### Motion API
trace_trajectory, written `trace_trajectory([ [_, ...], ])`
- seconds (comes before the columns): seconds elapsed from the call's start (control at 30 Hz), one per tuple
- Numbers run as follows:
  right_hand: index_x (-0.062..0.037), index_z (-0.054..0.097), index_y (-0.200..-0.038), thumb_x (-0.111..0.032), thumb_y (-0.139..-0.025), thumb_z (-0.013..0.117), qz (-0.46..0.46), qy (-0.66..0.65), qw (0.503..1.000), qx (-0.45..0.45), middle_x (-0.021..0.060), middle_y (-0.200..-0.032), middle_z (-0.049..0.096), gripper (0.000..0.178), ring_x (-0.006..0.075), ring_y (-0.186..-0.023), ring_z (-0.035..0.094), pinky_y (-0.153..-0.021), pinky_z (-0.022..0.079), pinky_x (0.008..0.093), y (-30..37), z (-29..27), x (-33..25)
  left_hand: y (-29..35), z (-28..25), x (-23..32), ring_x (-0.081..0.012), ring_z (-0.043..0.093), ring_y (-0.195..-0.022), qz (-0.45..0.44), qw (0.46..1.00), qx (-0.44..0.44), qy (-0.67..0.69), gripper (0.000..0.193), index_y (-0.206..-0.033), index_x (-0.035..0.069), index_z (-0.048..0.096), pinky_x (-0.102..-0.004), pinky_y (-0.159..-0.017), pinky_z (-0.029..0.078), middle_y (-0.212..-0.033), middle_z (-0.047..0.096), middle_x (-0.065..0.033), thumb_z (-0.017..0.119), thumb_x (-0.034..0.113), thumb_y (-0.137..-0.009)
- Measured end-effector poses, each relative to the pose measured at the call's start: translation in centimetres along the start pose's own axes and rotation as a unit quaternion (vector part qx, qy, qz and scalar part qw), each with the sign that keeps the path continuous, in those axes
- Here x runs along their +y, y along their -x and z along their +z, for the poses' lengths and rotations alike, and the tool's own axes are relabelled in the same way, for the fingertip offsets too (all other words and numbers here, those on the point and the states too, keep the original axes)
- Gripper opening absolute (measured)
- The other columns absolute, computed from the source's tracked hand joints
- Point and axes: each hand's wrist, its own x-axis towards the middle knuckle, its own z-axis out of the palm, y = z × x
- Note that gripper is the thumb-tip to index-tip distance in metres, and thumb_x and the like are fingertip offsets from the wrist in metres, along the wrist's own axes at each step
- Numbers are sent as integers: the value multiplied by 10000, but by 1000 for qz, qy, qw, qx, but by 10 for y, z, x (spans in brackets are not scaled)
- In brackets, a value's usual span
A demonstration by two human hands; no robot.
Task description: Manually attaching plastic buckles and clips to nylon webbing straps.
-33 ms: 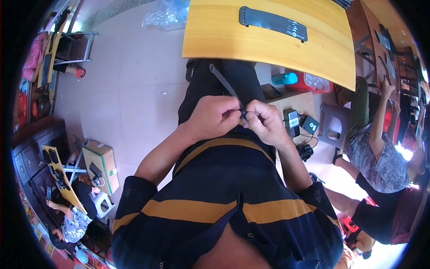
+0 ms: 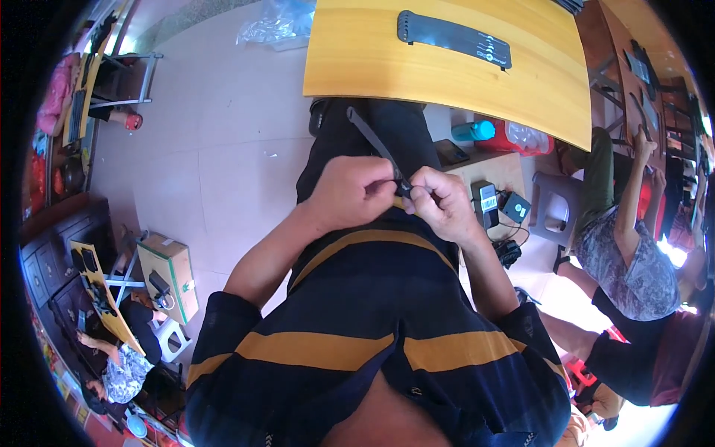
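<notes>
Almost closed, both hands (image 2: 350, 191) (image 2: 447, 203) on one narrow black strap (image 2: 370, 135).

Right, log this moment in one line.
left hand: closed at dark strap | right hand: pinching strap's near end | yellow table: dark flat strip on top

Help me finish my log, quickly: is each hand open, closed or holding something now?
Left hand: closed, at the dark strap; its hold cannot be told.
Right hand: closed, pinching the strap's near end.
</notes>
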Motion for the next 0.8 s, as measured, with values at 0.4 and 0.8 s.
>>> trace_trajectory([
  [0.4,-32,613,-855,-93,-1025,514,33,-162,985,-50,30,-771,682,206,96,-681,671,-634,543,260,25,-43,11,44,-132,-87,-215,487,-551,-157,965,118,-174,127,-806,39,573,-342,-542,420,-642,524,-111,637,95,-900],
  [0.8,-36,581,-819,-102,-983,537,11,-152,988,-13,68,-747,673,182,139,-658,667,-609,550,289,52,-90,10,114,-242,-127,-421,607,-665,-216,815,253,-474,193,-815,43,582,-508,-621,490,-702,615,-186,607,176,-952],
])
